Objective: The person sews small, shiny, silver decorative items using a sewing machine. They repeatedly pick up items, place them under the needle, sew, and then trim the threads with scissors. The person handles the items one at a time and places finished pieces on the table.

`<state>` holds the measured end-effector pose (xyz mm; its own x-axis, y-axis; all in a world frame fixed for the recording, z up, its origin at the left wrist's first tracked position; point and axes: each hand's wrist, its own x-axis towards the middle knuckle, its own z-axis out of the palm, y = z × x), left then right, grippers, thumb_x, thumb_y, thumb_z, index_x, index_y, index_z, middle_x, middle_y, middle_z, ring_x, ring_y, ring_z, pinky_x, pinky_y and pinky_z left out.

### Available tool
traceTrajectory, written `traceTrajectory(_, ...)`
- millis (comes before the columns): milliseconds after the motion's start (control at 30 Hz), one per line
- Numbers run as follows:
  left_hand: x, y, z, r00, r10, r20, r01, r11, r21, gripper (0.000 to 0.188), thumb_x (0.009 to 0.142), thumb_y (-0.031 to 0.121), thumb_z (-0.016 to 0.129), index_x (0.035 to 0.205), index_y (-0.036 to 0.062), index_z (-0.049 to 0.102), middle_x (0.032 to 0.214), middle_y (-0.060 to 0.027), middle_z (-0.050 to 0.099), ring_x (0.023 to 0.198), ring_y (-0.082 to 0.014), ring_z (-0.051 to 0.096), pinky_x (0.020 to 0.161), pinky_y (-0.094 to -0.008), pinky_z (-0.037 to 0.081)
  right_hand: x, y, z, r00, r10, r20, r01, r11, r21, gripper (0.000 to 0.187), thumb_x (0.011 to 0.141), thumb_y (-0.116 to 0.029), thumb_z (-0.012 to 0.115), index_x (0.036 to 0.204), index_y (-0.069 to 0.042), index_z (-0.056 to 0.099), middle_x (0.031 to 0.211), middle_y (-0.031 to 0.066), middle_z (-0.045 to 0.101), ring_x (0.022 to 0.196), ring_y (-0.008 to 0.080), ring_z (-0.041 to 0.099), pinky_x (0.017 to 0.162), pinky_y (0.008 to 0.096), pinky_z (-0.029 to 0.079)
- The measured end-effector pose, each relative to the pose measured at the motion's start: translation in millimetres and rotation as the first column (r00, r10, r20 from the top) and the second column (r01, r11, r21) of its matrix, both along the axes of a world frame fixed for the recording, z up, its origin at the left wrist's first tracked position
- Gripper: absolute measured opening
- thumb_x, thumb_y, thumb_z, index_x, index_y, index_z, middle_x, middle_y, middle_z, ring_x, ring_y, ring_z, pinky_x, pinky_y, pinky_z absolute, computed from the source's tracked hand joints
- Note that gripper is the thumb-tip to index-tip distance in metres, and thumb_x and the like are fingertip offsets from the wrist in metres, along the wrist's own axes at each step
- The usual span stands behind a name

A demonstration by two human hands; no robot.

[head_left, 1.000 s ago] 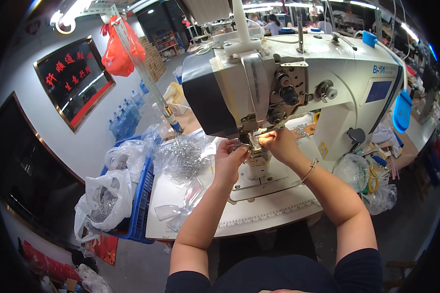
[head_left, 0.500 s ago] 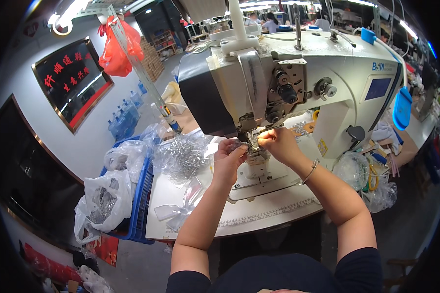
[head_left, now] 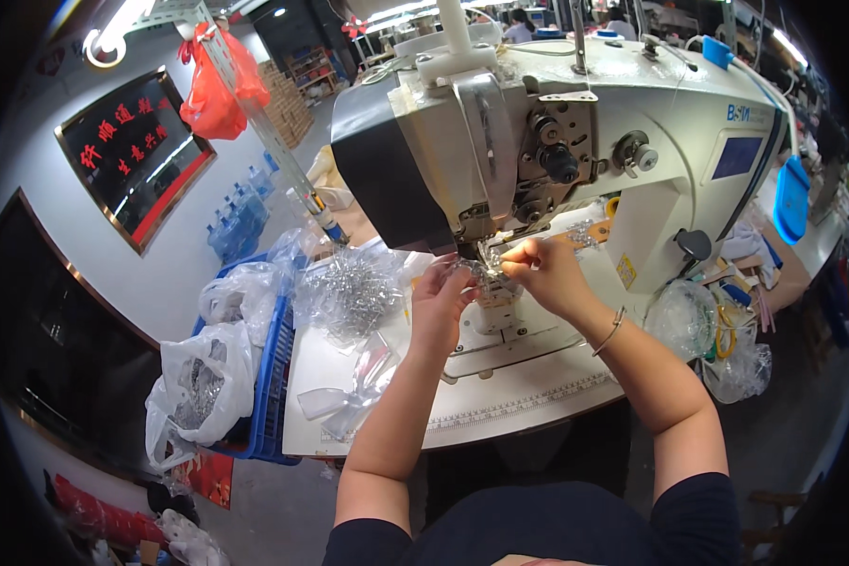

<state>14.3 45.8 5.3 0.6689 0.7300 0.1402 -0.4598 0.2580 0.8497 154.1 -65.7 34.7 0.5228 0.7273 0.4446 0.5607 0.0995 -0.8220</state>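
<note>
Under the head of a large white sewing machine [head_left: 674,141], both my hands work close together at the needle area. My left hand [head_left: 438,307] is closed, thumb against fingers, on a clear plastic piece [head_left: 469,272] whose full shape is hidden. Just to the right, my right hand [head_left: 549,275] pinches beside the needle; something small and shiny shows at its fingertips, too small to name. The lit metal sewing arm [head_left: 498,316] stands below my fingers. Left of my left hand lies an open plastic bag of silvery small parts [head_left: 351,294].
Clear plastic strips [head_left: 349,394] lie by my left forearm, near a ruler strip [head_left: 519,406] along the table edge. A blue crate [head_left: 275,377] with plastic bags stands at the left. Clear bags [head_left: 679,321] hang right of the machine, below a blue paddle-shaped piece [head_left: 792,200].
My right hand has shifted slightly right and down, its fingers turned more toward the needle area. My left hand stays nearly in place. The whole view has tilted a little.
</note>
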Motion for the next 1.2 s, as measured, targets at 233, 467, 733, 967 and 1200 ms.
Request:
traceTrajectory(233, 51, 35, 4, 0.992, 0.111, -0.06, -0.119, 0.984, -0.131, 0.006, 0.088, 0.008, 0.057, 0.093, 0.0048, 0.058, 0.083, -0.0059, 0.063, 0.079, -0.0152, 0.059, 0.067, -0.0284, 0.049, 70, 61, -36, 0.973, -0.192, 0.131, 0.195, 0.981, -0.011, 0.025, 0.077, -0.021, 0.066, 0.093, -0.002, 0.065, 0.088, 0.0148, 0.067, 0.079, 0.0265, 0.064, 0.067, 0.0351, 0.049)
traceTrajectory(467, 77, 84, -36, 0.966, 0.257, 0.004, -0.256, 0.96, 0.109, 0.014, 0.086, 0.004, 0.058, 0.1, 0.0017, 0.058, 0.092, -0.0066, 0.062, 0.082, -0.0168, 0.061, 0.063, -0.0308, 0.052, 71, 94, -43, 0.971, -0.024, -0.24, 0.048, 0.994, 0.095, 0.034, 0.078, -0.019, 0.063, 0.102, 0.005, 0.061, 0.101, 0.0162, 0.066, 0.097, 0.0265, 0.062, 0.082, 0.0335, 0.047)
traceTrajectory(733, 28, 32, -6, 0.949, 0.309, 0.068, -0.293, 0.939, -0.178, 0.02, 0.083, -0.003, 0.058, 0.1, -0.0013, 0.049, 0.096, -0.0098, 0.054, 0.08, -0.0191, 0.06, 0.072, -0.0301, 0.057, 68, -64, -121, 0.865, -0.179, 0.469, 0.315, 0.92, -0.231, 0.016, 0.074, -0.009, 0.063, 0.089, -0.004, 0.065, 0.097, 0.0141, 0.059, 0.094, 0.0343, 0.055, 0.083, 0.0417, 0.045)
traceTrajectory(967, 27, 18, -5, 0.927, 0.27, 0.262, -0.188, 0.936, -0.298, 0.015, 0.085, -0.003, 0.056, 0.097, 0.0005, 0.047, 0.094, -0.0104, 0.055, 0.086, -0.0199, 0.058, 0.082, -0.0321, 0.056, 49, -130, -136, 0.839, -0.164, 0.519, 0.225, 0.973, -0.056, 0.012, 0.076, -0.004, 0.061, 0.087, -0.004, 0.065, 0.083, 0.0104, 0.06, 0.083, 0.0289, 0.057, 0.074, 0.0385, 0.047)
traceTrajectory(1200, 31, 11, 6, 0.926, 0.267, 0.269, -0.203, 0.949, -0.24, 0.014, 0.087, -0.001, 0.055, 0.098, 0.0017, 0.046, 0.093, -0.0086, 0.055, 0.082, -0.017, 0.056, 0.08, -0.0324, 0.053, -9, -66, -25, 0.891, -0.289, 0.351, 0.264, 0.957, 0.12, 0.025, 0.085, -0.02, 0.062, 0.109, -0.014, 0.064, 0.097, 0.0106, 0.053, 0.078, 0.0279, 0.059, 0.066, 0.0362, 0.049)
